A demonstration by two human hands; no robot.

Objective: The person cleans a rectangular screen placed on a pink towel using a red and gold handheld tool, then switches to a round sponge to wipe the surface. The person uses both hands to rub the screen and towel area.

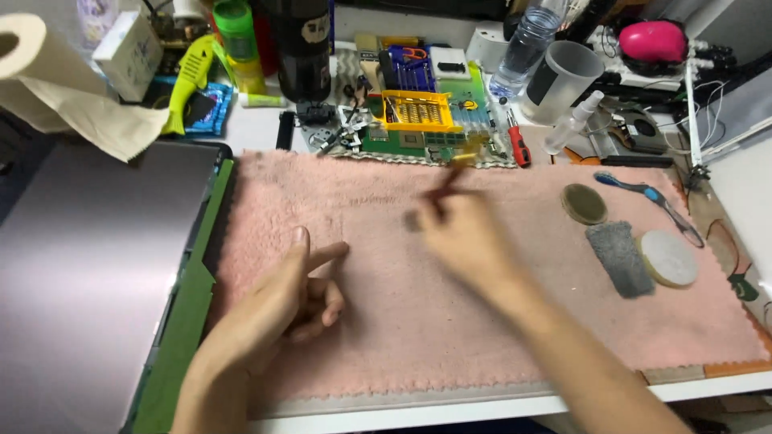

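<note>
Cluttered white bench (265,120) seen from above, covered across the middle by a pink fleece mat (515,321); all positions below taken relative to that mat.

Left hand (289,297): resting on the mat's left part, palm edge down. Fingers (331,254) loosely apart, index extended toward the mat's centre, others curled. Holding nothing.

Right hand (466,237): over the mat's centre, motion-blurred. Fingers pinched narrow on a thin reddish-brown stick-like tool (445,183), tip pointing toward the mat's far edge. Exact kind of tool not discernible through blur. Small dark smudge (412,220) just left of the hand, on or above the mat; cannot tell what.

On the mat's right part: round dark disc (583,203), grey rectangular pad (619,259), round white disc (667,258). Pad and white disc just beside each other; dark disc near, toward the far edge. Blue-handled toothbrush (643,193) at the far right corner.

Beyond the mat's far edge: yellow bit tray (414,111) on a green board, red-handled screwdriver (518,143), clear plastic bottle (521,47), translucent measuring cup (563,76), small spray bottle (572,122), pink object (653,40) farther back.

Left of the mat: green cutting mat edge (186,321), grey laptop-like slab (88,273). Paper towel roll (32,60) at the far left corner.
</note>
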